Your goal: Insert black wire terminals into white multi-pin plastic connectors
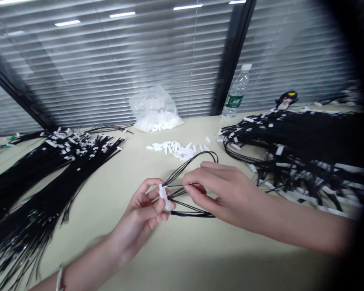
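Between the thumb and fingers of my left hand (150, 206) is a white connector (164, 198), tilted slightly. Several thin black wires (182, 169) run out of its right side; some loop up and over towards my right hand (221, 188). The thumb and forefinger of my right hand pinch a black wire a short way right of the connector. Other wires pass behind that hand, so their far ends are hidden. Beyond my hands lies a loose pile of small white connectors (182, 150) on the pale table (121, 169).
Bundles of black wires with white ends (57, 173) spread along the left. More black wire harnesses (306, 137) are heaped at the right. Against the blinds stand a clear bag of white parts (156, 109), a water bottle (235, 95) and a small penguin figure (286, 100).
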{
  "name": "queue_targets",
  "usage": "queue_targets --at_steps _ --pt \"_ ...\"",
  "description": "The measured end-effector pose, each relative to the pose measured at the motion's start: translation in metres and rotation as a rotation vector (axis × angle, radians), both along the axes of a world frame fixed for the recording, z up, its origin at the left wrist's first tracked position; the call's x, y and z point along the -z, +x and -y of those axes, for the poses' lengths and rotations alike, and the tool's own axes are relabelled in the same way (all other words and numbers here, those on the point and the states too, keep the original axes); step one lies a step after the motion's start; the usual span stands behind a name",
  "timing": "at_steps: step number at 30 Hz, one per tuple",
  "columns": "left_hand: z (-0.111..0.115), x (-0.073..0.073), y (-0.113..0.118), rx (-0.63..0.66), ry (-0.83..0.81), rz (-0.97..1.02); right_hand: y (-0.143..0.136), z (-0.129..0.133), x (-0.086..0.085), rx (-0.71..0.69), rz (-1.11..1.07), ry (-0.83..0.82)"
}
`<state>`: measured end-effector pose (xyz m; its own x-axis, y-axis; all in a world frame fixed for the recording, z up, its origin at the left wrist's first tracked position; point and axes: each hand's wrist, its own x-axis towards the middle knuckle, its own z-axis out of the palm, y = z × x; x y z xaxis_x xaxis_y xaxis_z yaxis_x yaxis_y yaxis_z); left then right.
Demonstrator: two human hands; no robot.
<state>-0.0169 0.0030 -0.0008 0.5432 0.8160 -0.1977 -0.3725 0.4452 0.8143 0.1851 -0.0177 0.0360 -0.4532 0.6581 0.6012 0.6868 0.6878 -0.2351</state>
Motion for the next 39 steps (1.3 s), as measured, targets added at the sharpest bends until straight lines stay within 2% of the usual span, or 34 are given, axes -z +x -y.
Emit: queue_targets --at_steps 10,23,33,39 --pt "0.0011 0.0 -0.0008 -0.008 -0.007 0.003 -0.0007 0.0008 0.0034 -0.049 -0.062 -0.005" --pt "0.0018 0.0004 -0.0009 -0.009 0.008 0.0 -0.0006 -0.0004 0.0076 -0.029 -0.027 0.018" --pt "0.0029 -0.0012 0.0015 -0.035 0.066 -0.072 -0.0027 0.0021 0.0074 -0.058 0.153 0.185" --pt "0.0068 -0.0019 0.0044 -0.09 0.18 -0.162 -0.0046 0.0071 0.0088 -0.062 0.209 0.191"
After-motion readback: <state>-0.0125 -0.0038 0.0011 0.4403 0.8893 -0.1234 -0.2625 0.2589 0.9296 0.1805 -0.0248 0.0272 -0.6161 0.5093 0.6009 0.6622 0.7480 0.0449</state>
